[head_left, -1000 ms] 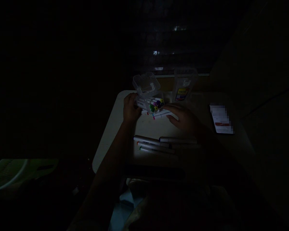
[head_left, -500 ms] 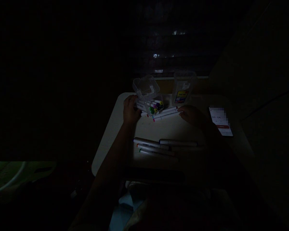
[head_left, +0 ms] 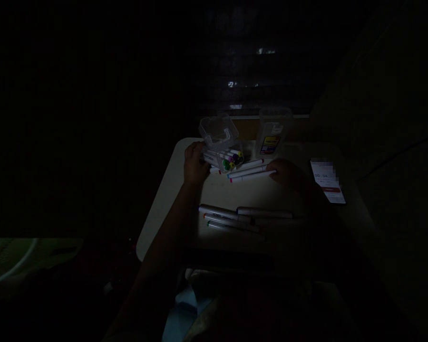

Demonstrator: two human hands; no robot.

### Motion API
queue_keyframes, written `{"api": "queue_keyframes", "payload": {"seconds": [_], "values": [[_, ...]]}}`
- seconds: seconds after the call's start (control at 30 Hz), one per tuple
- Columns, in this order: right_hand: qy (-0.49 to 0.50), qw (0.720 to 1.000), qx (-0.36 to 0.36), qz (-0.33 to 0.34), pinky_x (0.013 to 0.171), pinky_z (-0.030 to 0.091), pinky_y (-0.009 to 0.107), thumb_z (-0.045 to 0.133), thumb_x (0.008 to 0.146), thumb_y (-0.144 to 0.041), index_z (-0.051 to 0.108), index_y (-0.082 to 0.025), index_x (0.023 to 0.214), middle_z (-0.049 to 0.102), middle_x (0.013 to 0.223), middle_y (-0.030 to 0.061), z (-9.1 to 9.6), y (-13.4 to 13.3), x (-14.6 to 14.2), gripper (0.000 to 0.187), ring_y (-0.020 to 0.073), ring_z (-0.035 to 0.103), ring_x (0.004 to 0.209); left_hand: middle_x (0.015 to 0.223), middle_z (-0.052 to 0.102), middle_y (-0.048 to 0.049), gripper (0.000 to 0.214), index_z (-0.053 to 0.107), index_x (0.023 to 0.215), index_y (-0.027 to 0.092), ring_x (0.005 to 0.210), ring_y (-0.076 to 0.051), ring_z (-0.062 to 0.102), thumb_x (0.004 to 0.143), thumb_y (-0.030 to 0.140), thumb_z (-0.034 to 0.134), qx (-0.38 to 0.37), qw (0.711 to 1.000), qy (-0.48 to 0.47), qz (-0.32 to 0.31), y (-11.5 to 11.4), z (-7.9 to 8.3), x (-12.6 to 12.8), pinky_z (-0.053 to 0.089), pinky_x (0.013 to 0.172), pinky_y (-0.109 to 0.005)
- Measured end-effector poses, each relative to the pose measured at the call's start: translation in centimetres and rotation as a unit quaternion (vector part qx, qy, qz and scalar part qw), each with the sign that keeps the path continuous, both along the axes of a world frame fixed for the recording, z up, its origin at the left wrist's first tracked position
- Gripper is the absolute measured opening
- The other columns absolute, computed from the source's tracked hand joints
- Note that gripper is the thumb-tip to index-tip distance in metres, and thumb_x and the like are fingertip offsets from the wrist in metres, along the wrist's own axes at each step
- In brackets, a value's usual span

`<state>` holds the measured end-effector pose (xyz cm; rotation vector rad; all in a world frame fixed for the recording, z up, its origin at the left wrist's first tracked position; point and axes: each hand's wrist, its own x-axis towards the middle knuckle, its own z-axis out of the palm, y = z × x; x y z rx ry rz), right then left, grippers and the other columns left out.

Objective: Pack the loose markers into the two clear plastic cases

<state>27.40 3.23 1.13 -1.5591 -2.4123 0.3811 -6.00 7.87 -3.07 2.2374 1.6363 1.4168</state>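
two white markers (head_left: 249, 176) sit by the open clear box (head_left: 221, 144), their ends pinched in the right hand (head_left: 284, 174). the left hand (head_left: 194, 164) holds the box, which lies sideways with markers inside. a phone (head_left: 328, 181) is on the worktop (head_left: 217, 191), far right.

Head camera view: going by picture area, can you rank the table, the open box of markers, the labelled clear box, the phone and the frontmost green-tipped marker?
1. Table
2. Open box of markers and labelled clear box: too alike to rank
3. Phone
4. Frontmost green-tipped marker
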Motion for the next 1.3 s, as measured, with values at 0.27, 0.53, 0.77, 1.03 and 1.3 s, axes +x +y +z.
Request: {"api": "queue_keyframes", "payload": {"seconds": [0.27,0.53,0.77,1.03,1.3], "values": [[-0.043,0.997,-0.065,-0.017,0.078,0.050,0.032,0.060,0.074,-0.021,0.069,-0.015,0.095,0.069,0.099,0.0100,0.4,-0.2,0.9,0.024,0.0210,0.063,0.089,0.131,0.051,-0.0118,0.059,0.050,0.127,0.024,0.127,-0.031,0.045,0.071,0.031,0.069,-0.004,1.000,-0.011,-0.004,0.1,-0.2,-0.1,0.042,0.106,-0.048],[-0.033,0.996,-0.084,-0.015,0.073,0.049,0.028,0.058,0.078,-0.024,0.070,-0.014,0.097,0.070,0.096,0.0090,2.5,-0.5,0.7,0.025,0.0191,0.065,0.084,0.132,0.050,-0.0118,0.064,0.048,0.129,0.024,0.128,-0.031,0.044,0.069,0.024,0.069,-0.003,1.000,-0.007,-0.009,0.1,-0.2,-0.2,0.043,0.106,-0.048],[0.036,0.999,0.022,-0.019,0.077,0.049,0.031,0.056,0.079,-0.025,0.070,-0.016,0.094,0.069,0.095,0.0073,5.4,-1.7,0.7,0.022,0.0195,0.064,0.086,0.130,0.051,-0.0128,0.061,0.049,0.127,0.023,0.127,-0.032,0.045,0.070,0.028,0.069,0.000,1.000,-0.004,-0.008,0.0,0.1,-0.1,0.040,0.107,-0.049],[0.115,0.987,0.110,0.000,0.080,0.050,0.037,0.055,0.081,-0.030,0.069,-0.018,0.096,0.069,0.094,0.0071,7.4,-3.1,-0.2,0.023,0.0218,0.064,0.087,0.133,0.049,-0.0122,0.064,0.048,0.130,0.023,0.128,-0.031,0.044,0.070,0.026,0.069,0.001,1.000,-0.010,-0.013,0.2,-0.3,-0.3,0.044,0.105,-0.046],[0.161,0.961,0.225,0.028,0.078,0.052,0.037,0.055,0.084,-0.030,0.067,-0.020,0.094,0.069,0.092,0.0060,8.3,-3.8,-0.9,0.019,0.0210,0.065,0.087,0.129,0.051,-0.0118,0.060,0.050,0.127,0.023,0.126,-0.032,0.046,0.071,0.029,0.071,0.006,1.000,-0.015,-0.015,0.3,-0.2,-0.2,0.043,0.105,-0.049]]}}
